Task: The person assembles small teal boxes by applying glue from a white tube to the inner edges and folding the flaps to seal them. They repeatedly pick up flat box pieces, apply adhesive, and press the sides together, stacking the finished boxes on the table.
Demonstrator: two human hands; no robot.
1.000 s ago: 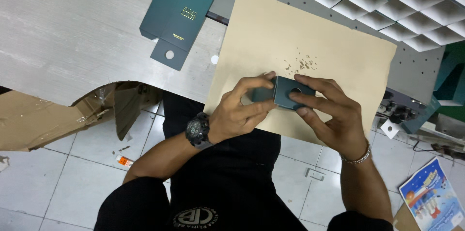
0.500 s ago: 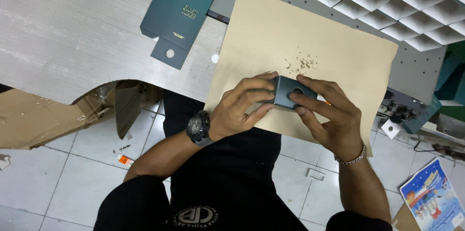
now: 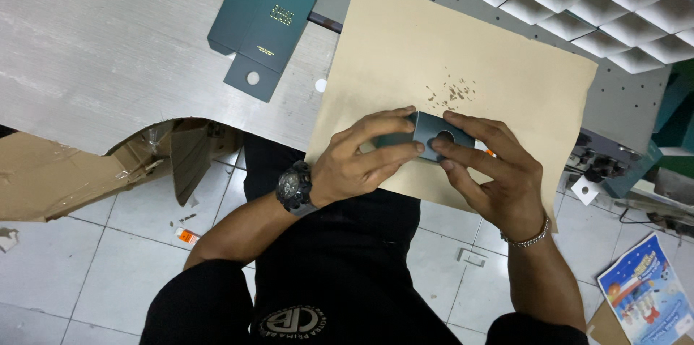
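While both hands meet over the near edge of a tan sheet of card (image 3: pixel 463 56), they hold a small dark teal box (image 3: pixel 428 134) between them. The left hand (image 3: pixel 361 160) is clamped on the box's left end, fingers curled over the top and thumb underneath, with a black watch (image 3: pixel 294 187) on that wrist. The right hand (image 3: pixel 491 171) is closed on the right end, its fingers laid across the top and one fingertip pressing beside a round hole in the box's face; a silver bracelet (image 3: pixel 528 238) circles that wrist. The box sits just above the sheet (whether it touches the card I cannot tell), near a scatter of small dark specks (image 3: pixel 452 92) farther up the sheet. The sheet lies on a grey table (image 3: pixel 94 34) and overhangs its front edge. Well to the left on the table lies a flattened teal carton (image 3: pixel 264 19) with a round hole in its flap. Brown cardboard (image 3: pixel 58 171) lies under the table on the tiled floor (image 3: pixel 108 244).
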